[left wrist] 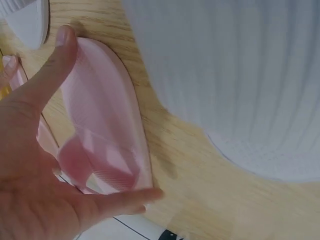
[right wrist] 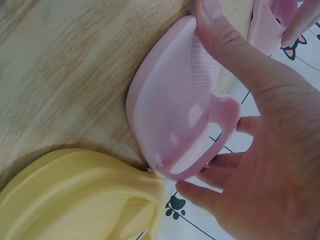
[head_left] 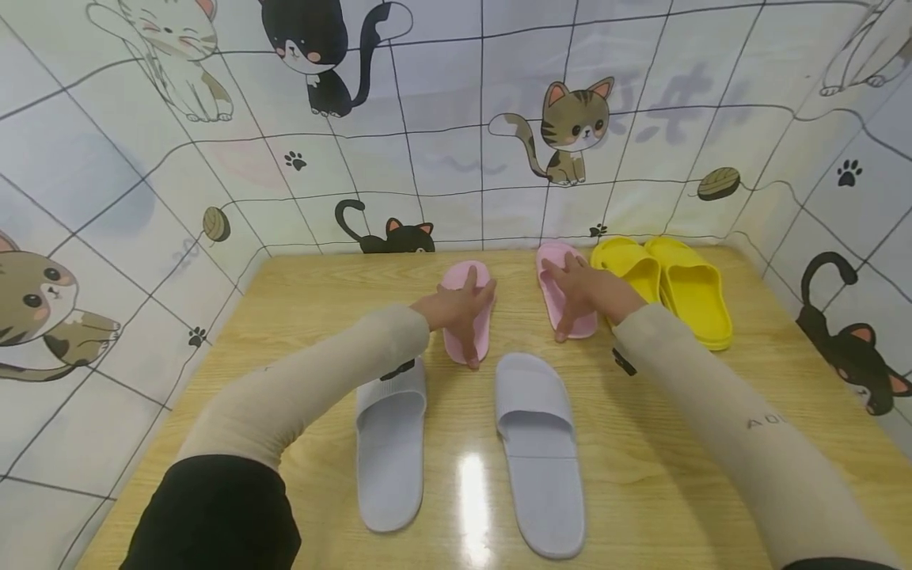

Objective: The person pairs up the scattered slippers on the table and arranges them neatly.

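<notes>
Two pink slippers (right wrist: 172,100) lie lengthwise, toes toward the backdrop (head_left: 449,170).

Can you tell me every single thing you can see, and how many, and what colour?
smooth slip-on slippers with wide straps: 2, pink, towards the back, apart
chunky closed-toe slippers: 2, yellow, back right, side by side
flat ridged-strap slippers: 2, white, in front, apart
wood-grain tabletop: 1, light brown, under all the slippers
backdrop printed with cartoon cats and grid lines: 1, mostly white, back and sides
small unclear objects: 2, black, one by each wrist
sleeves: 2, beige, on the forearms
left hand: 1, bare, over the left pink slipper
right hand: 1, bare, at the right pink slipper
</notes>
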### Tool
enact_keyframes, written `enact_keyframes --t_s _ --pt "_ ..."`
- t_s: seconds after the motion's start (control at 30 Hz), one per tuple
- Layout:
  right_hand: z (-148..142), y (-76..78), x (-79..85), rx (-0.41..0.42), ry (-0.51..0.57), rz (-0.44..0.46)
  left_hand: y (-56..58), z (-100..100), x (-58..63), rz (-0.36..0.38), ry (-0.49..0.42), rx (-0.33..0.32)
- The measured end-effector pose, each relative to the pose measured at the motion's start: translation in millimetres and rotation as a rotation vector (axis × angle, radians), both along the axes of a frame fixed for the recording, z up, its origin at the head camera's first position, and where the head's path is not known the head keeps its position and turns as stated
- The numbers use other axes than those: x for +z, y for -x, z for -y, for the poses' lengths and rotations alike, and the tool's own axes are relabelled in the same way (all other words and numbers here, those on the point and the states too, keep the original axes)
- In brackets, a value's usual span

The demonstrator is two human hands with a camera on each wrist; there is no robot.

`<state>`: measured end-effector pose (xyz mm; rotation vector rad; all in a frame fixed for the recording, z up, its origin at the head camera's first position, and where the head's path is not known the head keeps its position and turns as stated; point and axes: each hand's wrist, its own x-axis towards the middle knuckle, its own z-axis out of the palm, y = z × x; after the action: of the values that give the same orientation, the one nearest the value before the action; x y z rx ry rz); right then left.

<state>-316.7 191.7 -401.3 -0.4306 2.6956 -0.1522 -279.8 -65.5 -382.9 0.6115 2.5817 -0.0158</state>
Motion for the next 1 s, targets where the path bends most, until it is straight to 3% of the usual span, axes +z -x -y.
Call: enact_keyframes --t_s 0.33,0.53,0.8,1.0 --pt "-6.3 -0.9 4.3 -0.021 0.046 0.100 4.9 -1.7 -2.9 0.019 -0.066 0.081" --pt "-3.2 -4.6 7.6 -0.039 0.024 0.111 10.9 -3.6 -4.4 0.013 -0.116 0.089" --pt "0.3 -3.0 5.9 -0.017 -0.013 0.079 23.0 -8.7 -14.3 -0.089 -0.133 -0.014" --pt "3.9 -3.1 6.2 -0.001 -0.006 0.073 28.0 -6.0 -19.3 -0.046 -0.219 0.091"
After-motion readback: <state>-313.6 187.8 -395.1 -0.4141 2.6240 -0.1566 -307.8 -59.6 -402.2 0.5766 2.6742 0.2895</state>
